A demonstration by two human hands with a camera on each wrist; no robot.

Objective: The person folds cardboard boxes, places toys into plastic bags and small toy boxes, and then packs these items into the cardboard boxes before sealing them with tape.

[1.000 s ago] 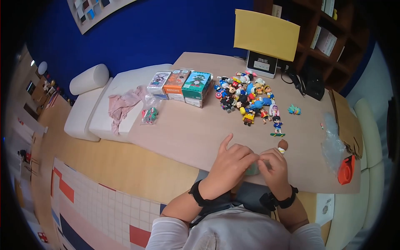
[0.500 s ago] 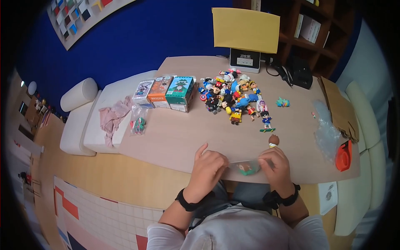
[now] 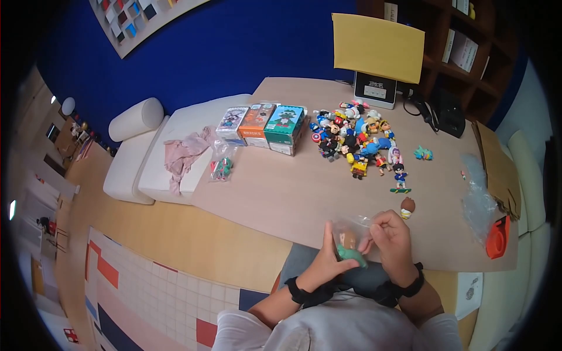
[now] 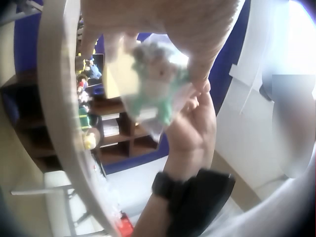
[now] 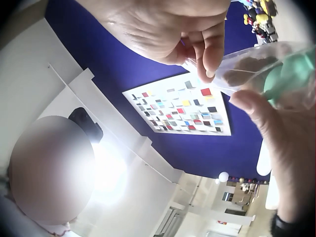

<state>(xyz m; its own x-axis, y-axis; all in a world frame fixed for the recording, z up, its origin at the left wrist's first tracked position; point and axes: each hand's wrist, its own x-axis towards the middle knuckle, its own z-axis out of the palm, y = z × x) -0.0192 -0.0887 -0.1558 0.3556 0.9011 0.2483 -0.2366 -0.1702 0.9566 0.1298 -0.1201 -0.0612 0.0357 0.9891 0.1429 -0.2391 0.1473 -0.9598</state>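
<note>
A clear plastic bag (image 3: 358, 222) hangs between the hands above the table's front edge. Inside it is a small toy figure (image 3: 351, 254) with a green body and a brown upper part. My left hand (image 3: 329, 262) holds the bag from below and the left, thumb and fingers on either side of the figure. With thumb and fingertips my right hand (image 3: 393, 241) pinches the bag's top right edge. The right wrist view shows that pinch close up, with the green part of the figure behind the plastic. In the left wrist view the bagged figure (image 4: 157, 81) is blurred.
A pile of small toy figures (image 3: 357, 137) lies on the table (image 3: 263, 193), with a brown-haired figure (image 3: 407, 206) nearer the hands. Boxes (image 3: 284, 124) and another bagged toy (image 3: 222, 167) lie left. Crumpled plastic (image 3: 477, 199) and an orange-red object (image 3: 497, 238) lie right.
The bag, stretched flat between both hands half a second ago, now stands upright. The left hand has moved from its left edge to underneath, around the figure; the right still pinches it.
</note>
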